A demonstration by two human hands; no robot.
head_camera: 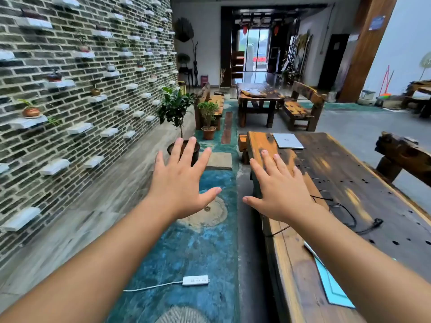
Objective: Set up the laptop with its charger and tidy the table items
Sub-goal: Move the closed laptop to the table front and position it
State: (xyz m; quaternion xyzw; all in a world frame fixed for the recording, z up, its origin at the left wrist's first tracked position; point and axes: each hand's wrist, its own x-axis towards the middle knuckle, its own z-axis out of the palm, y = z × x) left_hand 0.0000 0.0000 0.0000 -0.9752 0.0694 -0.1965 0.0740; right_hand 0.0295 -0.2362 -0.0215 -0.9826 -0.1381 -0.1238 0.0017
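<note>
Wooden table (338, 173) carries the closed laptop (288, 141) at its far end and the black charger cable (347, 215) near you. Your left hand (179, 183) and right hand (279, 192) are both spread and hold nothing. Take care: the white power strip (195, 280) lies on the floor, so a stretched cable could drag the laptop.

I see a long wooden table (345, 183) streaked orange, brown and near-black, speckled with small dark holes. At its far end lies a closed silver-grey laptop (288, 141). A thin black charger cable (349, 217) loops across the table's middle, and a flat turquoise folder with a white edge (331, 283) sits at its near end. Left of the table the floor (186, 241) is mottled teal-blue with pale beige round patches, and a white power strip (195, 280) with white cord lies there. Further left, a grey-green brick wall (70, 78) carries white ledges.
</note>
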